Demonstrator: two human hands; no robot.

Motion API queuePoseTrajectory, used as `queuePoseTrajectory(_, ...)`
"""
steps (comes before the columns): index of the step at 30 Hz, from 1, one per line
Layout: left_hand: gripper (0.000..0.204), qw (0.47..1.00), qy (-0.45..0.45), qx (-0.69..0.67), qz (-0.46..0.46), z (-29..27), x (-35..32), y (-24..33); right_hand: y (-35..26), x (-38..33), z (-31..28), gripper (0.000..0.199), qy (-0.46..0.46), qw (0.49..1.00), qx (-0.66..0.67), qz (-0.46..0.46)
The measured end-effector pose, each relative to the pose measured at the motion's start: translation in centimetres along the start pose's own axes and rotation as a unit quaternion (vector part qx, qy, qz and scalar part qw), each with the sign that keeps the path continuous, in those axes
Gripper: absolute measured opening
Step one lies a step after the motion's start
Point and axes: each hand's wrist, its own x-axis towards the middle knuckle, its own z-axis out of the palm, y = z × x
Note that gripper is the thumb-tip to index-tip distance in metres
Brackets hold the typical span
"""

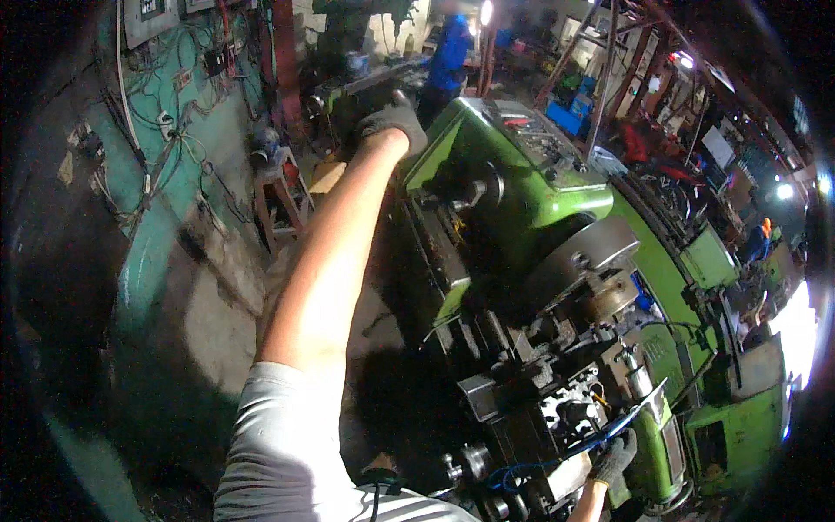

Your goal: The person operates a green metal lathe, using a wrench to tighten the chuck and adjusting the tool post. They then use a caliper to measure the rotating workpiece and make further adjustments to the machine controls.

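Observation:
A green metal lathe runs from the upper middle down to the lower right. My left arm is stretched far forward, and my left hand, in a dark grey glove, is at the far left end of the headstock. Its fingers look curled, but what they hold is hidden. My right hand, gloved alike, is low on the right by the green tailstock. Its fingers look bent around something I cannot make out. Between the hands are the round grey chuck and a brownish cylindrical metal piece at its front.
Tools lie on the headstock's top tray. The carriage with its handwheels is close to my body. A stool stands by the green wall with hanging wires. A person in blue is farther back, among other machines.

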Motion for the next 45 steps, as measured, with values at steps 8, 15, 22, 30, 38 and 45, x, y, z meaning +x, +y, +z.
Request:
queuePoseTrajectory(8, 0.072, 0.993, 0.076, 0.09, -0.019, 0.7, 1.4, 1.3, 1.7, 0.7, -1.1, 0.042, -0.003, 1.0, 0.02, 0.013)
queuePoseTrajectory(15, 0.035, 0.853, 0.416, -0.291, 0.119, 1.7, -2.0, -2.4, -4.3, -3.5, 4.6, 0.019, 0.04, 0.994, 0.1, -0.02)
queuePoseTrajectory(22, 0.029, 0.751, 0.537, -0.258, 0.284, 3.0, -15.9, -1.2, -2.2, -2.4, 3.0, 0.011, 0.042, 0.995, 0.048, -0.075)
queuePoseTrajectory(30, 0.082, 0.921, 0.263, -0.244, 0.15, -0.6, -10.0, 0.4, -3.4, -2.8, 2.4, 0.029, 0.03, 0.999, 0.009, -0.028)
queuePoseTrajectory(38, 0.109, 0.995, 0.002, 0.008, -0.096, -3.2, 5.7, -2.0, -1.8, -1.0, 2.0, 0.023, 0.042, 0.998, 0.015, -0.051)
queuePoseTrajectory(45, 0.099, 0.99, 0.065, 0.123, -0.026, -4.0, 4.6, -0.5, -1.7, -1.8, 1.7, 0.017, 0.007, 0.998, 0.011, -0.065)
